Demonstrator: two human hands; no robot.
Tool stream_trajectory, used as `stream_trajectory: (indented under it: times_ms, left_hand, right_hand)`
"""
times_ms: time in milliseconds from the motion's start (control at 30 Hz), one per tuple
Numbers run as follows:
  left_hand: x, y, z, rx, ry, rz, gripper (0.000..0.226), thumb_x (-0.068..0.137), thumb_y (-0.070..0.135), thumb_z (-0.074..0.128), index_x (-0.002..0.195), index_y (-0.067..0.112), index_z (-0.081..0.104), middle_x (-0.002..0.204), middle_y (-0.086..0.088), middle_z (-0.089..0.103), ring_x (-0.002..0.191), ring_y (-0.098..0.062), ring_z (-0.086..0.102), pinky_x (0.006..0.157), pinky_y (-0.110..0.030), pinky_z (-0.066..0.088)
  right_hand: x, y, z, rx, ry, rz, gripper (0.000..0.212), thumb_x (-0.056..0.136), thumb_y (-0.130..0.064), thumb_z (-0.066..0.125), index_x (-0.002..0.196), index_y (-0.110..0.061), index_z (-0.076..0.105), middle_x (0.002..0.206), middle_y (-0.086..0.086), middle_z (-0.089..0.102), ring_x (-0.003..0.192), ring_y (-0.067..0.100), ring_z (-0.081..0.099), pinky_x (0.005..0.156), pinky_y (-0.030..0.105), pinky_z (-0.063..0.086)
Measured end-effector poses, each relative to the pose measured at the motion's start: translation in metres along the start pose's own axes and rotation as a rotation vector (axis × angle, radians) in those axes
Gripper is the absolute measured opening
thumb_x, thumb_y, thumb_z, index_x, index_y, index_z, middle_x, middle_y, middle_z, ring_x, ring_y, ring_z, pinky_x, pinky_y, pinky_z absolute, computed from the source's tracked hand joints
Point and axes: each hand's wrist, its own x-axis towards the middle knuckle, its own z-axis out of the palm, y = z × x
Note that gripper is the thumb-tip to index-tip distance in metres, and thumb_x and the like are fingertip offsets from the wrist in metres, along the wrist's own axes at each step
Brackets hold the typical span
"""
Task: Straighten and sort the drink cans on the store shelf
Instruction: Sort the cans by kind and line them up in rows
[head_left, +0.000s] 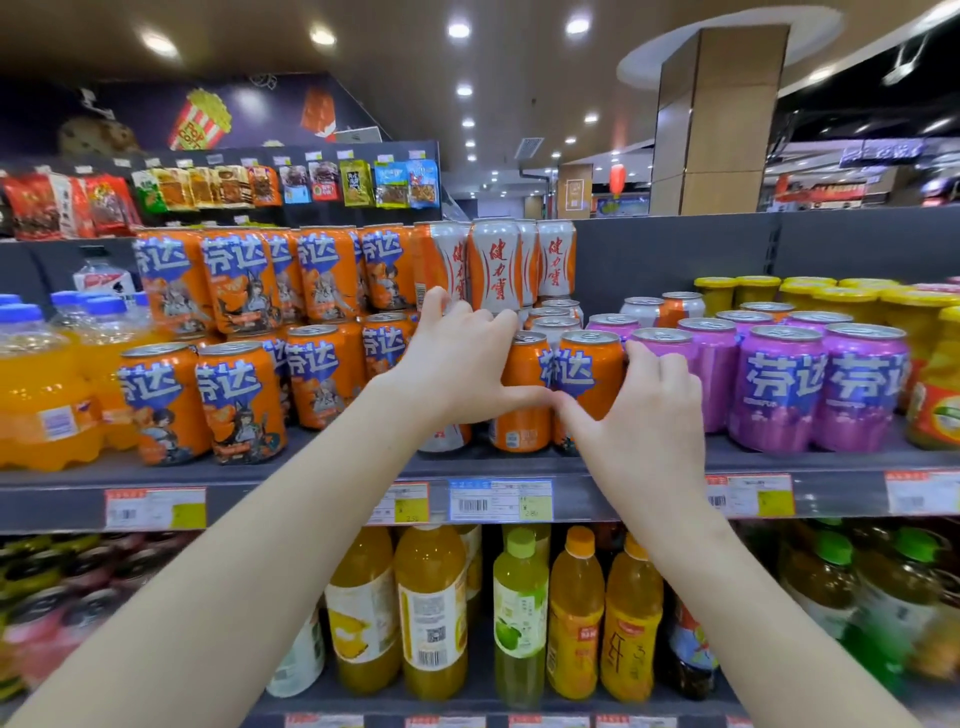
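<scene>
Two orange cans stand side by side at the front of the grey shelf (311, 475). My left hand (462, 364) wraps around the left orange can (524, 374), fingers over its top and thumb across its front. My right hand (644, 410) grips the right orange can (592, 364) from its right side. Both thumbs meet low in front of the pair. More orange cans (239, 400) fill the shelf to the left, stacked in two layers. Purple cans (779, 384) stand in rows to the right. White-and-orange cans (496, 265) are stacked behind my left hand.
Orange soda bottles (41, 395) stand at the far left, yellow-lidded jars (852, 301) at the far right. Price tags (501, 499) line the shelf edge. Juice bottles (431, 613) fill the shelf below. Snack packets (260, 187) hang above.
</scene>
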Motion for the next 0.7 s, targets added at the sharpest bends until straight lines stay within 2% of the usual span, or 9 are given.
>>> stream_trajectory:
  times_ms: [133, 233, 433, 567, 700]
  left_hand:
    - [-0.001, -0.001, -0.001, -0.068, -0.023, 0.002, 0.092, 0.078, 0.088, 0.049, 0.144, 0.025, 0.045, 0.133, -0.001, 0.061, 0.125, -0.026, 0.052, 0.115, -0.051, 0.022]
    - [-0.004, -0.003, -0.002, -0.162, -0.017, 0.009, 0.088, 0.077, 0.085, 0.055, 0.144, 0.029, 0.044, 0.132, 0.003, 0.060, 0.124, -0.024, 0.051, 0.113, -0.048, 0.022]
    - [-0.012, -0.009, -0.001, -0.305, 0.051, 0.048, 0.080, 0.075, 0.075, 0.068, 0.141, 0.034, 0.046, 0.137, 0.008, 0.056, 0.125, -0.020, 0.051, 0.109, -0.046, 0.028]
    - [-0.019, -0.012, 0.004, -0.399, 0.103, 0.100, 0.078, 0.072, 0.068, 0.072, 0.138, 0.034, 0.048, 0.134, 0.010, 0.056, 0.122, -0.018, 0.054, 0.106, -0.045, 0.035]
    - [-0.025, -0.014, 0.007, -0.491, 0.194, 0.145, 0.075, 0.074, 0.062, 0.077, 0.138, 0.033, 0.049, 0.131, 0.012, 0.055, 0.123, -0.011, 0.052, 0.108, -0.038, 0.029]
  right_hand:
    - [-0.007, -0.010, 0.005, -0.187, -0.046, 0.012, 0.096, 0.073, -0.050, 0.082, 0.146, -0.003, 0.040, 0.121, 0.017, 0.051, 0.104, 0.034, 0.052, 0.083, 0.042, 0.049]
    - [-0.012, -0.012, 0.009, -0.194, -0.038, 0.028, 0.098, 0.070, -0.044, 0.086, 0.145, -0.003, 0.037, 0.123, 0.019, 0.048, 0.105, 0.035, 0.050, 0.084, 0.042, 0.049]
    - [-0.015, -0.020, 0.016, -0.031, -0.030, 0.119, 0.087, 0.080, -0.031, 0.080, 0.147, -0.011, 0.029, 0.127, 0.017, 0.046, 0.112, 0.033, 0.050, 0.084, 0.042, 0.050]
    - [-0.016, -0.026, 0.017, 0.101, -0.037, 0.200, 0.082, 0.084, -0.026, 0.076, 0.148, -0.017, 0.025, 0.129, 0.017, 0.049, 0.117, 0.035, 0.050, 0.089, 0.045, 0.048]
    - [-0.015, -0.025, 0.018, 0.209, -0.011, 0.250, 0.082, 0.080, -0.025, 0.080, 0.145, -0.024, 0.030, 0.129, 0.010, 0.055, 0.118, 0.032, 0.052, 0.092, 0.047, 0.050]
